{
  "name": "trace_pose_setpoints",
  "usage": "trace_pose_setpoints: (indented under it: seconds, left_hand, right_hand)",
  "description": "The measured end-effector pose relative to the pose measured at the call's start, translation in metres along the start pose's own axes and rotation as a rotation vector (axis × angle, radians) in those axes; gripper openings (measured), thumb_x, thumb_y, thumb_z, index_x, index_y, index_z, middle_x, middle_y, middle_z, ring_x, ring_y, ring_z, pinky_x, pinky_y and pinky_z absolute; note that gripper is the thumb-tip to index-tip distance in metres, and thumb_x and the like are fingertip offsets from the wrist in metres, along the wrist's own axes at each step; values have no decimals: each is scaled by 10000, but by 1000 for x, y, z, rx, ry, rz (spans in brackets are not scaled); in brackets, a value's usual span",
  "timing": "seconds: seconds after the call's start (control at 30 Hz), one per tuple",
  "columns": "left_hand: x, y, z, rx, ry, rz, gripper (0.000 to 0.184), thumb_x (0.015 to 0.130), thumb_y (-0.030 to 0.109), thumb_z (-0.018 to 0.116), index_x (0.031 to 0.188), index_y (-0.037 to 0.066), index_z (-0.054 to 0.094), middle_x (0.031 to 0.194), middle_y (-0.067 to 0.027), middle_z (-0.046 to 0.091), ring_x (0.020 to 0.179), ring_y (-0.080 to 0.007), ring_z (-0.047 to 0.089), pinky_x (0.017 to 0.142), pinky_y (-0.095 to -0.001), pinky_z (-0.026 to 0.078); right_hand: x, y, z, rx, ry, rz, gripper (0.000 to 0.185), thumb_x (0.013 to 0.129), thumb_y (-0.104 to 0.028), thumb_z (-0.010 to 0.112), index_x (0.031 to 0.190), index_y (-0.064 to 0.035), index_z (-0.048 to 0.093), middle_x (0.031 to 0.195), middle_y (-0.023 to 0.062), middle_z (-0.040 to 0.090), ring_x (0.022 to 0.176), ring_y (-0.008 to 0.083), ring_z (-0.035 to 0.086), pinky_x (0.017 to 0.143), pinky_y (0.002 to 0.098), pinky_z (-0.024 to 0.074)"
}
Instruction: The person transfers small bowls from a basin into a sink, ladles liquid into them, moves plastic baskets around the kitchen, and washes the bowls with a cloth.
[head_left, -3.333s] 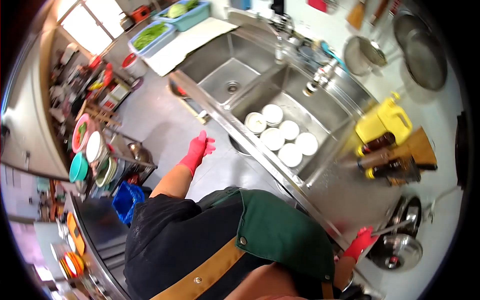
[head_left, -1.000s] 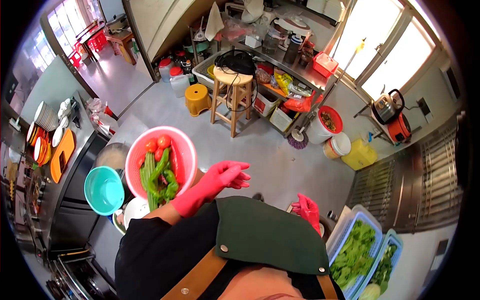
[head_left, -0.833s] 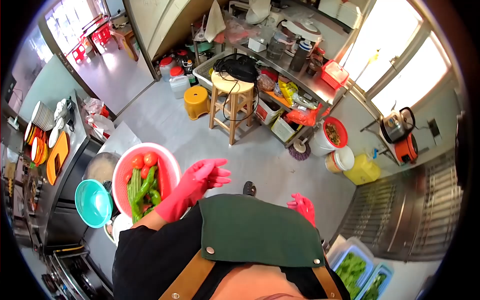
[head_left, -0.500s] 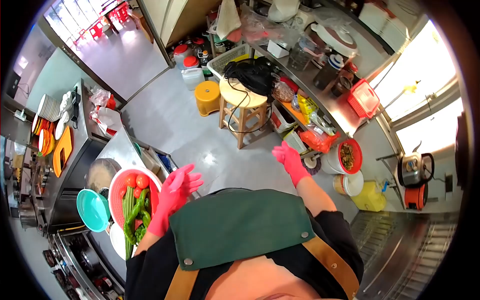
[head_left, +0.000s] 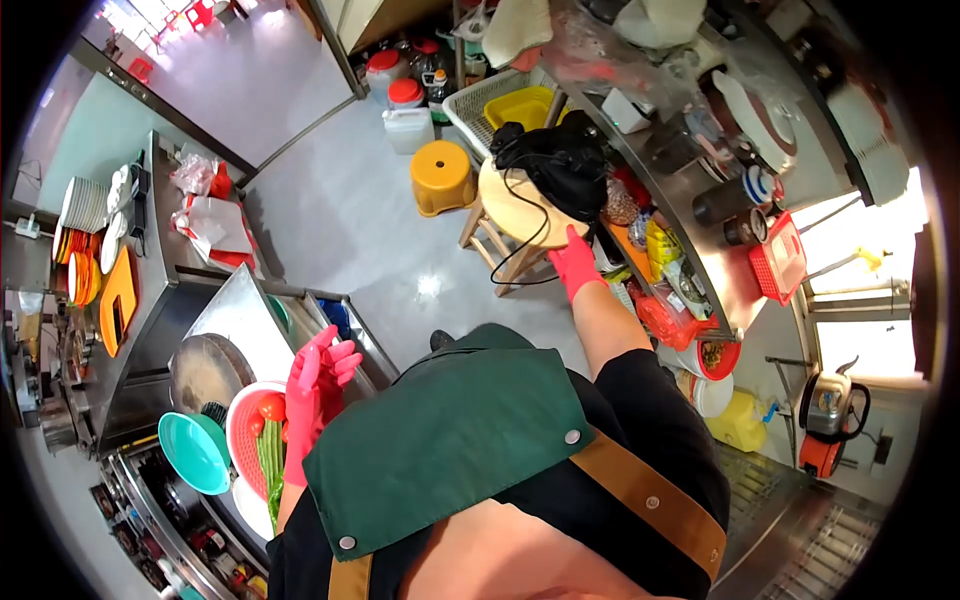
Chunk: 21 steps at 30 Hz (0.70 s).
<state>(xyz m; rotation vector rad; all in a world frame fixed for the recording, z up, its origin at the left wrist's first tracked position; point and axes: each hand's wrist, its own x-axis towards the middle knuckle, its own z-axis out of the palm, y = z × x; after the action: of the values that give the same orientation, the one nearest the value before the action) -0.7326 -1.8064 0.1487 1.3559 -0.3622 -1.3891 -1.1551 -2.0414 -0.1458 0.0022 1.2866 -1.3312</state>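
My right hand (head_left: 577,266), in a pink glove, is at the near edge of a round wooden stool (head_left: 522,222). One finger lies over the seat and the others curl below its rim. A black bag or cloth bundle (head_left: 555,160) with a dangling black cord rests on the stool. My left hand (head_left: 318,385), also gloved in pink, hangs open with its fingers apart and holds nothing. Beside it is a pink basket (head_left: 243,430) containing tomatoes (head_left: 270,406) and long green vegetables (head_left: 270,455); my glove and arm hide part of it.
A teal bowl (head_left: 193,455) and a round wooden board (head_left: 210,374) are at the left. A yellow plastic stool (head_left: 442,178) stands on the floor beyond. At the right, a metal shelf (head_left: 690,225) carries jars and a red basket (head_left: 778,262). A white crate (head_left: 465,112) sits behind the wooden stool.
My right hand has reached forward to the wooden stool's edge. The view has shifted, bringing the stool nearer, and my left arm now covers more of the pink basket.
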Motion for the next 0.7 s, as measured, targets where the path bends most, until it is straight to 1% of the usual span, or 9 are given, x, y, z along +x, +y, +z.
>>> trace_pose_setpoints:
  seconds: [0.03, 0.07, 0.13, 0.33, 0.47, 0.5, 0.6, 0.63, 0.7]
  left_hand:
    - [12, 1, -5, -11, -17, -10, 471, 997, 357, 548, 1323, 17, 530, 1075, -113, 684, 926, -192, 672, 810, -278, 516]
    - [19, 5, -6, 2, -2, -24, 467, 997, 355, 548, 1321, 18, 532, 1075, -112, 685, 927, -192, 674, 808, -277, 517]
    - [33, 10, -3, 27, 15, -53, 459, 998, 350, 549, 1317, 20, 535, 1076, -110, 686, 929, -193, 677, 802, -276, 519]
    - [75, 24, 13, 49, 30, -75, 450, 998, 344, 552, 1303, 13, 545, 1068, -108, 691, 903, -200, 685, 786, -274, 525]
    - [107, 35, 24, 96, -47, -117, 441, 1003, 343, 543, 1300, 16, 550, 1057, -107, 697, 910, -203, 686, 790, -284, 526]
    - [117, 38, 24, 110, -68, -128, 432, 1008, 342, 532, 1301, 25, 553, 1049, -105, 701, 915, -201, 687, 794, -294, 527]
    - [143, 37, 27, 146, -68, -121, 414, 1014, 340, 518, 1293, 38, 566, 1053, -98, 703, 918, -192, 687, 795, -296, 525]
    - [148, 36, 29, 155, -71, -132, 412, 1013, 342, 519, 1289, 39, 569, 1055, -98, 703, 919, -191, 687, 796, -294, 524]
    - [158, 32, 31, 176, -83, -153, 410, 1012, 345, 522, 1282, 41, 574, 1058, -98, 702, 921, -191, 687, 798, -292, 523]
  right_hand:
    - [10, 5, 5, 201, -48, -50, 510, 949, -240, 636, 1394, -95, 434, 1335, 122, 563, 1228, 288, 547, 1024, 481, 472]
    - [32, 9, -1, 257, -35, -16, 576, 906, -140, 672, 1420, -165, 413, 1350, 97, 550, 1228, 289, 547, 986, 457, 504]
    - [47, 13, -5, 318, -56, -107, 616, 884, -80, 686, 1427, -154, 404, 1361, 108, 541, 1204, 295, 562, 976, 454, 514]
    - [55, 7, -16, 287, -70, -152, 614, 892, -94, 693, 1426, -78, 390, 1338, 139, 556, 1181, 308, 575, 1005, 448, 497]
    - [74, 6, -52, 246, 1, -79, 542, 946, -263, 648, 1393, -39, 438, 1365, 127, 551, 1220, 301, 546, 1068, 438, 436]
    - [42, -3, -30, 202, 155, -102, 512, 964, -312, 615, 1370, -40, 462, 1343, 119, 570, 1203, 304, 558, 1063, 446, 438]
    - [62, 3, -81, 314, -42, -75, 504, 977, -320, 588, 1366, -28, 457, 1312, 131, 587, 1179, 308, 577, 1026, 440, 469]
    - [56, -4, -91, 337, -84, -4, 524, 999, -385, 524, 1373, -25, 452, 1327, 125, 582, 1182, 318, 575, 1039, 440, 457]
    - [7, -31, -76, 253, 47, -14, 522, 988, -406, 538, 1374, -59, 474, 1346, 84, 577, 1224, 308, 546, 1060, 485, 427]
